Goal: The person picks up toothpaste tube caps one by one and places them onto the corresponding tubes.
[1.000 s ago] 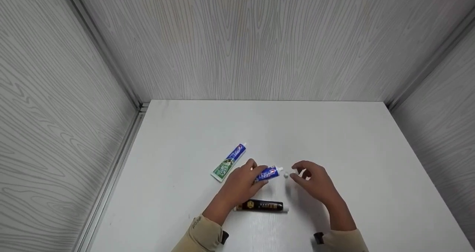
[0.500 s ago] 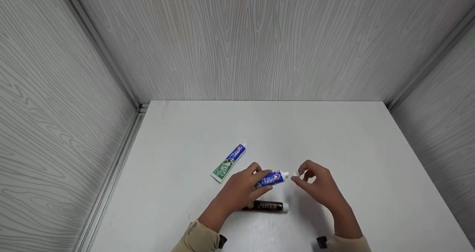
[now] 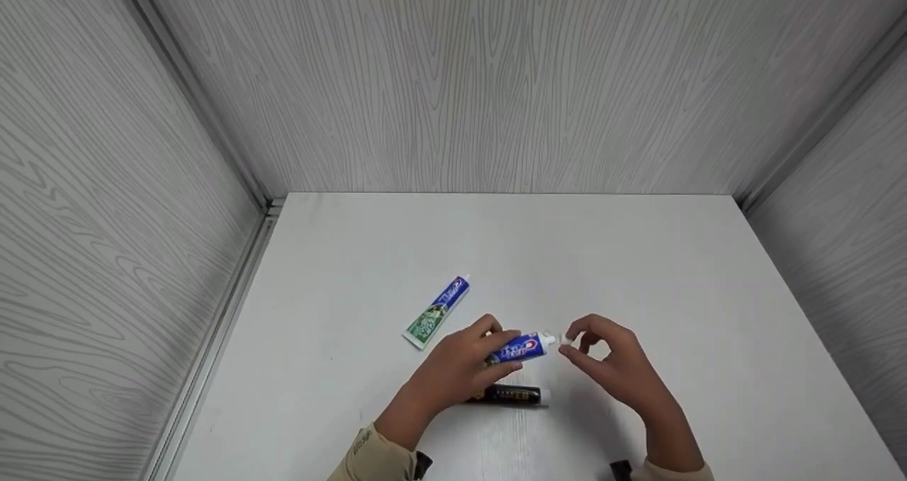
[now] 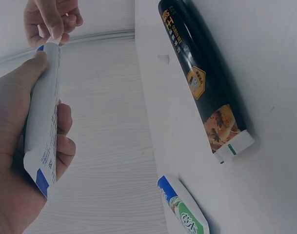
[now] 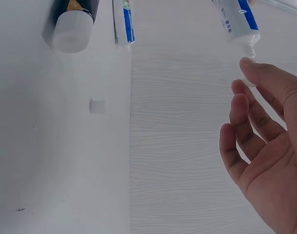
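Observation:
In the head view my left hand (image 3: 457, 368) grips a blue and white toothpaste tube (image 3: 521, 348), thumb on one side and fingers on the other. The tube is raised over the table, its nozzle pointing right. My right hand (image 3: 615, 364) pinches a small white cap (image 3: 565, 339) between thumb and index finger, right in front of the nozzle. The right wrist view shows the bare threaded nozzle (image 5: 250, 50) close above the thumb tip; the fingers hide most of the cap. A black toothpaste tube (image 3: 516, 394) lies below the left hand, its left end hidden.
Another toothpaste tube (image 3: 436, 312), blue and green, lies slantwise on the white table (image 3: 354, 254), beyond and left of the left hand. Grey wood-grain panels (image 3: 489, 84) stand at the back and both sides.
My left hand has brought the toothpaste tube to the right and nearer to me. My right hand has shifted slightly right and nearer, still pinching the cap. The nozzle-to-cap gap has narrowed.

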The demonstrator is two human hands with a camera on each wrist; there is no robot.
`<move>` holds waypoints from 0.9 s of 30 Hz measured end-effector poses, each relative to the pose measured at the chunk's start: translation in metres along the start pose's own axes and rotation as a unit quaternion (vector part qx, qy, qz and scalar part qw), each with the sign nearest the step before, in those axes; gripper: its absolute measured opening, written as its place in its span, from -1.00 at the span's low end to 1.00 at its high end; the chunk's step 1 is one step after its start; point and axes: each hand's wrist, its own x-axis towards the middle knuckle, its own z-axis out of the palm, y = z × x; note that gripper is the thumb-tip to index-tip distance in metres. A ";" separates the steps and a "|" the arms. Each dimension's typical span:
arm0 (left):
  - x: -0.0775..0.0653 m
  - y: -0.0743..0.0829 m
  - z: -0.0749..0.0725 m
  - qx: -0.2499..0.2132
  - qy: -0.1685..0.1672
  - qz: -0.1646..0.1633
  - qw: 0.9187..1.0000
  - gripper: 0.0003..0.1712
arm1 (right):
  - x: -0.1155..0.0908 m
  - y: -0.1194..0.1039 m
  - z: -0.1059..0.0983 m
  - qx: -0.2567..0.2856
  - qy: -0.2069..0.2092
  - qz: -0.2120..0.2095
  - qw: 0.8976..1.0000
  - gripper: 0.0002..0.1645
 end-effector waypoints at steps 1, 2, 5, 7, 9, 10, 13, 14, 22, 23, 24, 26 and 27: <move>0.000 0.001 0.000 -0.001 -0.001 0.000 1.000 -0.45 | -0.001 -0.001 0.000 0.001 -0.002 -0.006 1.000 -0.66; 0.000 0.001 -0.001 -0.002 -0.002 0.001 1.000 -0.45 | -0.001 -0.001 0.000 0.002 -0.003 -0.012 1.000 -0.64; -0.001 0.003 -0.002 -0.003 -0.005 0.001 1.000 -0.45 | -0.002 -0.003 0.000 0.004 -0.010 -0.032 0.999 -0.62; -0.002 0.004 -0.002 -0.003 -0.007 0.001 1.000 -0.45 | -0.002 -0.004 0.001 0.006 -0.013 -0.045 0.999 -0.61; -0.002 0.004 -0.003 -0.003 -0.007 0.001 1.000 -0.45 | -0.002 -0.004 0.001 0.009 -0.014 -0.058 0.998 -0.61; -0.002 0.005 -0.003 -0.004 -0.007 0.001 1.000 -0.46 | -0.002 -0.005 0.001 0.011 -0.014 -0.064 0.998 -0.60; -0.003 0.005 -0.004 -0.006 -0.007 0.003 1.000 -0.46 | -0.001 -0.006 0.002 0.017 -0.013 -0.085 0.996 -0.60; -0.003 0.005 -0.005 -0.006 -0.007 0.003 1.000 -0.46 | 0.000 -0.007 0.002 0.019 -0.013 -0.091 0.996 -0.60; -0.004 0.007 -0.008 -0.007 -0.015 -0.006 1.000 -0.44 | 0.001 -0.008 0.002 0.012 -0.018 -0.091 0.996 -0.58; -0.004 0.007 -0.008 -0.007 -0.015 -0.007 1.000 -0.44 | 0.001 -0.008 0.002 0.012 -0.020 -0.091 0.996 -0.58; -0.004 0.007 -0.008 -0.007 -0.016 -0.008 1.000 -0.44 | 0.001 -0.009 0.001 0.012 -0.022 -0.091 0.996 -0.59; -0.005 0.008 -0.009 -0.007 -0.015 -0.007 1.000 -0.44 | 0.001 -0.010 0.001 0.013 -0.027 -0.089 0.996 -0.60; -0.005 0.008 -0.009 -0.007 -0.014 -0.006 1.000 -0.45 | 0.001 -0.010 0.001 0.014 -0.029 -0.087 0.996 -0.61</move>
